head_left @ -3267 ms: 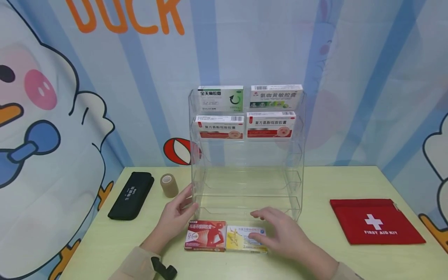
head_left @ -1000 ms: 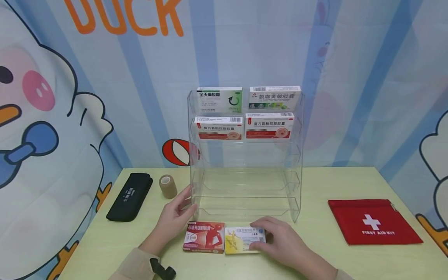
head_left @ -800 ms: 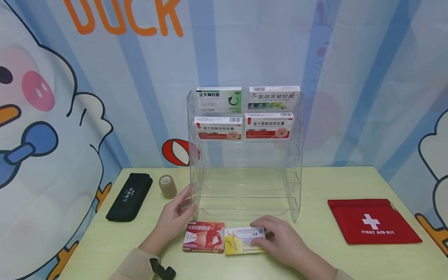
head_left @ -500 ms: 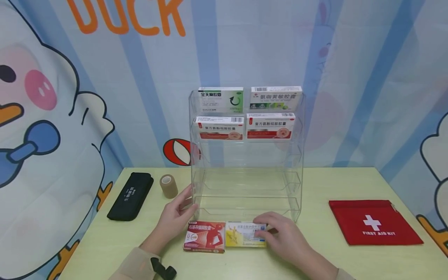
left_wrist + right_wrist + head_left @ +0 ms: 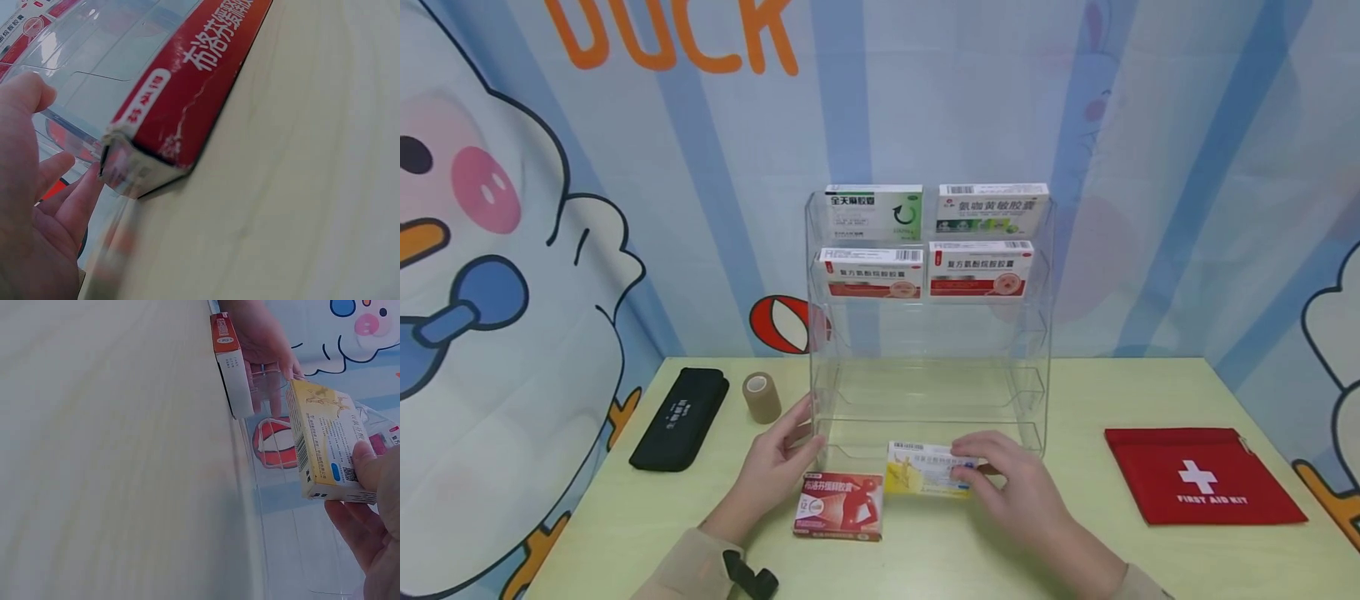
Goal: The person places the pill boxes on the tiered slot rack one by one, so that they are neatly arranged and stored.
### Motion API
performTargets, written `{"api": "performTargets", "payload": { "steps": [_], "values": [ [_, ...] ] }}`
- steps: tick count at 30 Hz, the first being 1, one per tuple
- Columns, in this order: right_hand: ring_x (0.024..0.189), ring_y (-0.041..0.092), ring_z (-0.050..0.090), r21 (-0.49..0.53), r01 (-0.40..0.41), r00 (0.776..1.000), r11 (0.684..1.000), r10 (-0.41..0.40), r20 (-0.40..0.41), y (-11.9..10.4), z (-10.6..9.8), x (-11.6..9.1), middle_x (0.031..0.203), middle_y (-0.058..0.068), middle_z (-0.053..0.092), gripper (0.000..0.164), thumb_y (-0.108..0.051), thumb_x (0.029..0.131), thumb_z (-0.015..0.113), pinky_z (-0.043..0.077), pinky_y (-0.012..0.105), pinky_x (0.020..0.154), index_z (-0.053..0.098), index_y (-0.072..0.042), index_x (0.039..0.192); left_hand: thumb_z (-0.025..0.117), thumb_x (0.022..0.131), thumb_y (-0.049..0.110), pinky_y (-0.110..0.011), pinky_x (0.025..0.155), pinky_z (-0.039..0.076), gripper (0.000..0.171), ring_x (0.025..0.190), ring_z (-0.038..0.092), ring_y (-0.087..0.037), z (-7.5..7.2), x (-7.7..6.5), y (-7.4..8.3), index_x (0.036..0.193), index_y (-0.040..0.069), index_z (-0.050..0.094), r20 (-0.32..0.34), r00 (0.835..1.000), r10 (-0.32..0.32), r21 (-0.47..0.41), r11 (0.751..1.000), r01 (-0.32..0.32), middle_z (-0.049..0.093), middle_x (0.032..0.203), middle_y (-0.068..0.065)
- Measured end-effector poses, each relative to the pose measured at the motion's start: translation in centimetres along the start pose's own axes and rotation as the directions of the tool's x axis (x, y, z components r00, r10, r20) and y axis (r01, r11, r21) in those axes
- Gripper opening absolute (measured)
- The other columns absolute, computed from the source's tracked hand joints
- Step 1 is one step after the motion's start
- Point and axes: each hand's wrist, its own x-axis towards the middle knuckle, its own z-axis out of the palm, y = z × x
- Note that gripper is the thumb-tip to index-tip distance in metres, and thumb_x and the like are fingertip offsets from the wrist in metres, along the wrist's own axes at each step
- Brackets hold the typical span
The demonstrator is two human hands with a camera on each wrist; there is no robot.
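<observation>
My right hand [image 5: 1026, 492] pinches a white-and-yellow medicine box [image 5: 919, 471] by its right end, thumb on the printed face. The box is off the table, tilted, in front of the lowest tier of a clear acrylic display rack [image 5: 934, 422]. My left hand [image 5: 771, 467] holds the rack's lower left side, thumb toward the front and fingers along the outer side. A red medicine box [image 5: 838, 507] lies flat on the table before the rack; in the left wrist view the red box [image 5: 194, 75] is close beside that hand.
On the rack's upper tiers stand a green-and-white box [image 5: 872, 212], a white box [image 5: 991, 210] and two red-and-white boxes [image 5: 871, 273]. A black case [image 5: 680, 419] and tan tape roll [image 5: 763, 398] lie left. A red first aid pouch [image 5: 1208, 477] lies right.
My right hand has taken hold of the yellow-and-white box, lifted it off the table and carried it toward the rack. My left hand stays at the rack's side.
</observation>
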Motion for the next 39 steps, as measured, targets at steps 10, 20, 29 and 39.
{"api": "performTargets", "payload": {
  "steps": [10,20,29,39],
  "values": [
    [0.093,0.022,0.080,-0.067,0.112,0.985,0.991,-0.119,-0.121,-0.8,-0.4,3.2,0.115,0.007,0.079,0.039,0.008,0.077,0.093,0.065,0.013,0.081,0.081,-0.009,0.110,0.072,0.107,0.017,-0.035,0.112,0.060,0.073,0.150,0.061,-0.036,0.1,0.1,-0.2,0.171,0.032,0.041,-0.006,1.000,0.012,-0.007,1.000,-0.012,0.052,0.172,-0.006],
    [0.096,0.022,0.079,-0.174,0.143,0.968,0.974,-0.174,-0.182,-1.7,-0.9,8.0,0.113,0.010,0.077,0.031,0.006,0.082,0.092,0.069,0.023,0.079,0.080,-0.004,0.108,0.072,0.107,0.017,-0.034,0.112,0.060,0.073,0.150,0.062,-0.036,0.1,0.2,-0.1,0.171,0.031,0.041,-0.002,1.000,0.018,-0.014,1.000,-0.018,0.052,0.172,-0.006],
    [0.099,0.023,0.078,-0.244,0.154,0.952,0.957,-0.210,-0.223,-1.7,-0.5,12.3,0.113,0.011,0.078,0.021,-0.005,0.090,0.090,0.068,0.033,0.071,0.080,-0.005,0.108,0.072,0.108,0.016,-0.033,0.111,0.061,0.072,0.150,0.061,-0.038,0.0,0.2,-0.1,0.171,0.029,0.041,0.006,1.000,0.030,-0.032,0.999,-0.030,0.051,0.172,-0.008],
    [0.110,0.027,0.077,-0.281,0.129,0.947,0.951,-0.202,-0.250,-1.5,0.4,15.3,0.116,0.011,0.079,0.019,-0.014,0.095,0.087,0.069,0.039,0.092,0.080,-0.005,0.110,0.072,0.107,0.016,-0.033,0.112,0.060,0.072,0.150,0.061,-0.038,-0.1,0.1,-0.2,0.172,0.029,0.041,0.004,1.000,0.020,-0.024,1.000,-0.020,0.051,0.172,-0.007]
  ]
}}
